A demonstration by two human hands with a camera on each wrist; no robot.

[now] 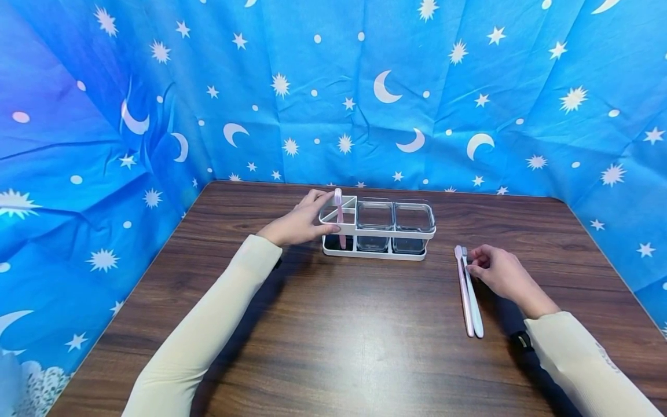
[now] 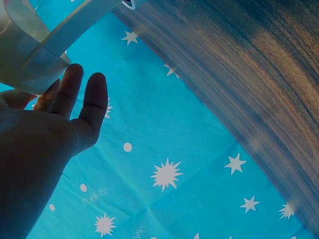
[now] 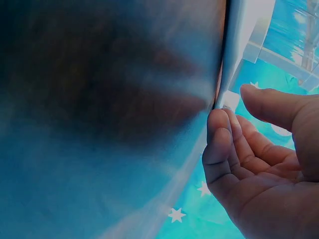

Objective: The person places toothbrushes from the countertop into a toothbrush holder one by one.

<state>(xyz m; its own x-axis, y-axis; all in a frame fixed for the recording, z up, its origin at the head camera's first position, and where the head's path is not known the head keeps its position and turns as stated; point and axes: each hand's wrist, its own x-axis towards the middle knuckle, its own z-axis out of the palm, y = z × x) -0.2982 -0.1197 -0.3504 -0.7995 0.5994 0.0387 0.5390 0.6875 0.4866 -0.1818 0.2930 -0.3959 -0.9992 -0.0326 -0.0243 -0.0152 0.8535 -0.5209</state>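
At the left end of a white toothbrush holder, my left hand grips the frame, thumb in front and fingers behind. In the left wrist view its fingers lie along the pale frame. A pink toothbrush stands upright in the divided left section. On the table to the right lie a pinkish-white toothbrush and a pale blue-white toothbrush, side by side. My right hand is beside their heads, fingertips right at the pale one. From the right wrist view, its thumb is spread from the bent fingers.
Two clear cups, a middle one and a right one, sit in the holder. Everything stands on a dark wooden table. A blue cloth with moons and stars hangs behind and beside it.
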